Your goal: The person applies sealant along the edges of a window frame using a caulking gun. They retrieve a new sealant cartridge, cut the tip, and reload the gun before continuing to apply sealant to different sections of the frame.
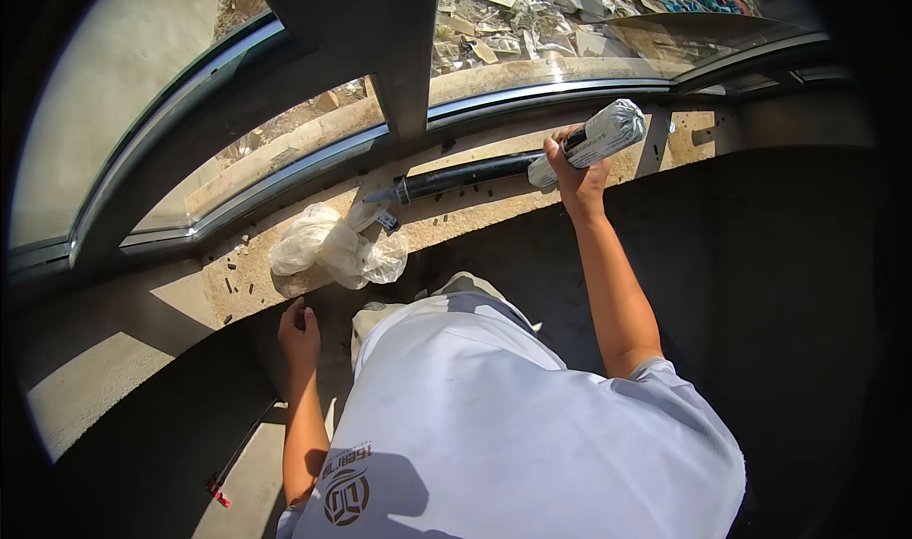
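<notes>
My right hand (581, 180) is closed around a white-and-silver foil sealant sausage pack (608, 132) above the window sill. Against the pack lies a black caulking gun barrel (465, 176), its pale nozzle (382, 196) pointing left. How the barrel meets the pack is partly hidden by my fingers. A crumpled, translucent plastic bag (328, 247) rests on the sill just beyond the nozzle. Below the sill's front edge, near the bag, my left hand (300, 338) hangs with its fingers curled together. Anything inside those fingers is too small or shaded to make out.
Small dark scraps dot the sunlit sill (513, 197). Dark window frames (370, 55) rise behind it, with glass panes between them. Rubble and scrap (532, 26) lie outside. A thin tool with a red end (218, 493) is on the floor at lower left.
</notes>
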A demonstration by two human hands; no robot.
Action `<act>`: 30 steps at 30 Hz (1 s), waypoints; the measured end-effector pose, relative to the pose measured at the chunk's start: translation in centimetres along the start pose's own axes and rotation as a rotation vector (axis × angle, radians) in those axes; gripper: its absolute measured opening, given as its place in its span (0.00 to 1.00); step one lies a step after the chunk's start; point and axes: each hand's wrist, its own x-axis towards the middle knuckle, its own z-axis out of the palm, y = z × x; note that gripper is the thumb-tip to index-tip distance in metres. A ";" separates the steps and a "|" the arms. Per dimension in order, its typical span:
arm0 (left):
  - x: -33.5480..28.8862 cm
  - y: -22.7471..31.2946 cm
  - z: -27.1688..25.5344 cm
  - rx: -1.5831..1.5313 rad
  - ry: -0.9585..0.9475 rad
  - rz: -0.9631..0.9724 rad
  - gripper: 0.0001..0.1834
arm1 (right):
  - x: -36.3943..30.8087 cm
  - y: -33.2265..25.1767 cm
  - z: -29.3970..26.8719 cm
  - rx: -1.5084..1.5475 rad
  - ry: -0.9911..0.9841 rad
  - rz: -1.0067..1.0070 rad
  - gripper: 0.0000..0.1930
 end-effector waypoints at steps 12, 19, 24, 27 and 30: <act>-7.7 -7.0 -0.7 0.016 -0.110 -0.288 0.16 | 6.3 13.2 1.4 0.047 0.104 0.057 0.10; -7.2 -4.2 -1.7 -0.015 -0.136 -0.313 0.15 | 7.9 15.8 1.2 -0.107 0.110 0.094 0.14; -5.7 -2.2 -1.4 0.028 -0.137 -0.196 0.16 | 8.5 15.1 1.2 -0.356 0.135 0.124 0.21; -5.3 -1.3 -0.8 0.008 -0.154 -0.192 0.16 | 8.2 14.4 0.5 -0.356 0.101 0.091 0.23; -4.6 -0.4 -0.1 0.023 -0.188 -0.192 0.16 | 7.9 13.8 -0.4 -0.366 0.043 0.108 0.26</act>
